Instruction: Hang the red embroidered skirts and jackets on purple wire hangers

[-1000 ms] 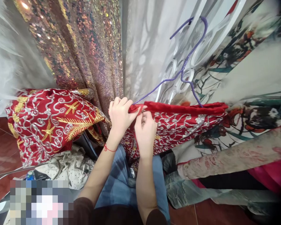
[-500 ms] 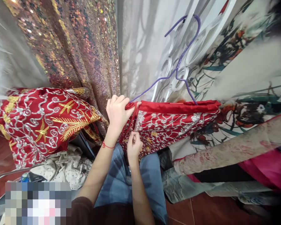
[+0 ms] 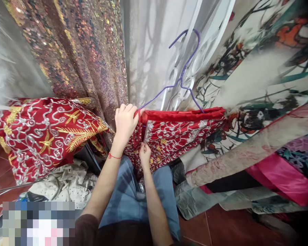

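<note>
"What's over at the far left?"

"White feathery stuff [image 3: 1, 68] at the edge, and below it a red embroidered cloth [image 3: 38, 143], all silver swirls with gold leaves and flowers. A pale dotted cloth [image 3: 64, 188] lies crumpled just under that. A sequined fabric [image 3: 84, 61] hangs behind, glinting pink and gold."

"And the person's left hand [image 3: 125, 123]?"

"It's clenched around the left end of the waistband [image 3: 184, 115] on that red garment [image 3: 182, 131]. There's a thin red bracelet [image 3: 114, 156] on the wrist."

"So where is the garment, exactly?"

"Right in front of the person, above the lap of the blue jeans [image 3: 118, 194], stretching from the left fist away to the right."

"What about the right hand [image 3: 145, 150]?"

"Lower down, near the garment's left side. The fingers are curled with the tips pinched together; whether anything sits between them, I can't tell."

"Is that a purple hanger [image 3: 181, 78]?"

"Yes, hook upward. One arm slopes down to the left fist, the other drops behind the front of the waistband."

"And farther right?"

"A pale fabric with dark floral print [image 3: 251, 116], then a bright pink cloth [image 3: 284, 177] lower down."
</note>
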Demonstrator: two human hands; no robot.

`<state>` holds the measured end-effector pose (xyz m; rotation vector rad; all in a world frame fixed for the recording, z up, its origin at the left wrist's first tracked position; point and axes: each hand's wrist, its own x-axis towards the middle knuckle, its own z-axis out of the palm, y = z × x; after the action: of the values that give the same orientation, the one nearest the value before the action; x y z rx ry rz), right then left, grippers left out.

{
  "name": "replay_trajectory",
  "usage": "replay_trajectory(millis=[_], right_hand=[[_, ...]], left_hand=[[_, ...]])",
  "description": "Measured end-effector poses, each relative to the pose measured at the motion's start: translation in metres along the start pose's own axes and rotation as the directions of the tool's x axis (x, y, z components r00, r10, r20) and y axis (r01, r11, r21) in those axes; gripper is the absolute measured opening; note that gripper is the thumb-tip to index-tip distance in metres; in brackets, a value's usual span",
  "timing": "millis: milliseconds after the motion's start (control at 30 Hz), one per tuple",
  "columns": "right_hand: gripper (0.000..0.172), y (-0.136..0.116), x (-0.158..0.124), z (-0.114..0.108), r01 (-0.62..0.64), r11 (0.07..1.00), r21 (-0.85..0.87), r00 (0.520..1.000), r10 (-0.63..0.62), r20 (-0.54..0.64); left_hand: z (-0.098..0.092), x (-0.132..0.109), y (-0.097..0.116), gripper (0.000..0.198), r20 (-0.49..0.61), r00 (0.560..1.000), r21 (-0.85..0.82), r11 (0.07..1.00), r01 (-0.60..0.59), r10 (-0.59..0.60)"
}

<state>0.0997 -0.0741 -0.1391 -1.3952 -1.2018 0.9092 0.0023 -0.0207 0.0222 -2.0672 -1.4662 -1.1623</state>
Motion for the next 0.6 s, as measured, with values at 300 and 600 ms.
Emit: replay_trajectory(millis=[300,600], right_hand=[[0.03,-0.076,-0.012,-0.115,0.183,0.98,-0.078,0.969,-0.193,-0.151],[0.028,-0.154,0.042,-0.244,0.12,0.635,-0.763,0.569,-0.674,-0.471]], left_hand=[[-0.008,-0.01,-0.014,0.027,0.003,0.998,-0.101,0.993,-0.065,0.065],[0.02,0.01,-0.023,0.034,-0.207,0.936,-0.562,0.818,0.124,-0.284]])
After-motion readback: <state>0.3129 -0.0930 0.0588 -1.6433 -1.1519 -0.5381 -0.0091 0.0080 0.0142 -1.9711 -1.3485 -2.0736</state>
